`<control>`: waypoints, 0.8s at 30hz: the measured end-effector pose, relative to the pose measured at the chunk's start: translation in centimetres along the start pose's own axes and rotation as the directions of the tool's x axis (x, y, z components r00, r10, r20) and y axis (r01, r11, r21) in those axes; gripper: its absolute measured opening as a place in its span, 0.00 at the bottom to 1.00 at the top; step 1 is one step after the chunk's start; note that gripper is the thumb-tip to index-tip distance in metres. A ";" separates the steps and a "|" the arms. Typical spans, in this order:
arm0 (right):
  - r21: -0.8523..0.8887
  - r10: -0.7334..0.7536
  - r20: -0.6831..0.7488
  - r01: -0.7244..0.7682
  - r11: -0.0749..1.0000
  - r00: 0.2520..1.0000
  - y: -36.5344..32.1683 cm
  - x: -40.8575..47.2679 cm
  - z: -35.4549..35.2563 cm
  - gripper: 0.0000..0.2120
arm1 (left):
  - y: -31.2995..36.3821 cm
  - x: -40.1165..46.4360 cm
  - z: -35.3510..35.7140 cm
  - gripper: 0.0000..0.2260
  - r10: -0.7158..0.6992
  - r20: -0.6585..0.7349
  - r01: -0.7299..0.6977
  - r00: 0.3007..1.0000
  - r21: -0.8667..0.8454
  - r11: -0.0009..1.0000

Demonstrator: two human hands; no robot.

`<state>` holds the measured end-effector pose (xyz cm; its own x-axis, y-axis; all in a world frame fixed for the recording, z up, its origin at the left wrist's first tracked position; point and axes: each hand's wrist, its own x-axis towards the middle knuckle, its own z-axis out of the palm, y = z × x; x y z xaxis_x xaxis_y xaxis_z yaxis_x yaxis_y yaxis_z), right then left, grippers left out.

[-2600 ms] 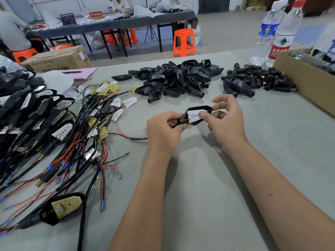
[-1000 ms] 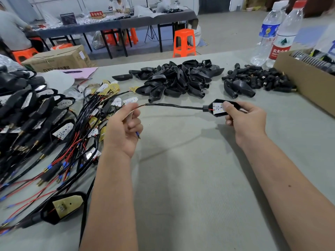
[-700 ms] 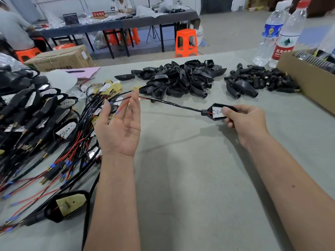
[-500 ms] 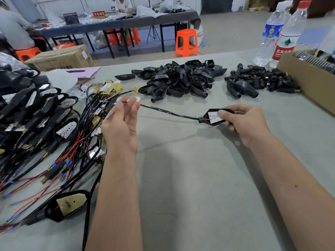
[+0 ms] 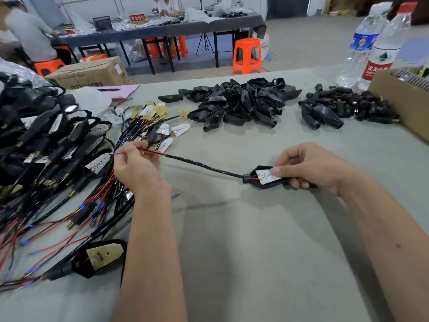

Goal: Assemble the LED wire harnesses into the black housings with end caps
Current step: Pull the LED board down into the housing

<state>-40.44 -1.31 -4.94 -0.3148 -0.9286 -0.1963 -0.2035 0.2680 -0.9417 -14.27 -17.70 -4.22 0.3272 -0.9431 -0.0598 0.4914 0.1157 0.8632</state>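
I have the black housing (image 5: 263, 180) in my right hand (image 5: 311, 167), thumb pressing flat on the white LED board (image 5: 267, 177) seated in it and the other fingers curled underneath, so that hand is clamped on the housing just above the table (image 5: 267, 252). From the housing's narrow neck the black cable (image 5: 204, 165) runs up and to the left, nearly taut, to my left hand (image 5: 137, 163), which pinches the red lead (image 5: 130, 152) near its blue-tipped end. The harness's long axis therefore lies from the housing toward the upper left, with one hand at each end.

Left of the housing, past my left hand, lies the tangle of loose harnesses (image 5: 92, 198), and left of that a heap of finished units (image 5: 39, 135). Beyond the housing, farther from me, sits the pile of empty housings (image 5: 239, 103); the end caps (image 5: 348, 105) lie to its right. I judge the cap comes next, and my right hand is the nearer one, though it is occupied.
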 end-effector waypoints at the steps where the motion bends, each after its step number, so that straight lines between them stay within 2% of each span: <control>1: -0.031 -0.002 0.039 0.003 1.000 0.999 -0.2 0.0 0.4 0.06 | 0.2 0.1 -0.1 0.14 -0.028 -0.003 0.028 1.000 -0.048 0.998; 4: -0.197 0.030 0.154 0.000 0.980 0.988 -0.8 -0.1 1.5 0.09 | 1.2 0.7 -0.8 0.12 -0.112 -0.029 0.107 0.993 -0.143 0.984; 9: -0.364 0.082 0.359 0.059 0.930 0.930 -2.6 0.0 4.0 0.18 | 2.8 2.4 -2.4 0.12 -0.224 -0.117 0.211 0.968 -0.117 0.971; 11: -0.398 0.087 0.367 0.072 0.915 0.926 -3.8 0.1 5.0 0.25 | 3.1 2.6 -2.7 0.12 -0.253 -0.128 0.244 0.959 -0.088 0.966; 13: -0.439 0.031 0.271 0.095 0.893 0.962 -5.0 0.9 6.3 0.29 | 3.1 2.7 -2.9 0.12 -0.276 -0.105 0.269 0.955 -0.073 0.960; 15: -0.533 -0.126 0.089 0.155 0.832 0.988 -5.9 2.2 8.1 0.24 | 3.0 2.9 -2.9 0.12 -0.289 -0.062 0.284 0.955 -0.073 0.956; 17: -0.565 -0.276 0.020 0.239 0.790 0.961 -6.7 3.0 10.2 0.17 | 2.7 2.9 -2.7 0.12 -0.298 0.005 0.297 0.955 -0.080 0.951; 20: -0.449 -0.301 0.196 0.358 0.819 0.933 -7.5 3.1 13.2 0.13 | 2.2 2.6 -2.1 0.13 -0.311 0.112 0.320 0.944 -0.079 0.944; 22: -0.492 -0.289 0.302 0.408 0.769 0.908 -7.6 3.0 14.5 0.12 | 1.6 2.0 -1.3 0.13 -0.334 0.183 0.353 0.925 -0.087 0.931; 24: -0.552 -0.269 0.344 0.425 0.718 0.900 -7.4 2.8 15.1 0.11 | 0.9 1.1 -0.5 0.12 -0.369 0.241 0.398 0.898 -0.084 0.913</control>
<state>-25.83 -9.81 -2.62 0.0899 -0.9958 -0.0176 -0.7915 -0.0608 -0.6082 -13.08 -18.46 -3.71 -0.0819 -0.9643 -0.2520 0.6473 -0.2438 0.7222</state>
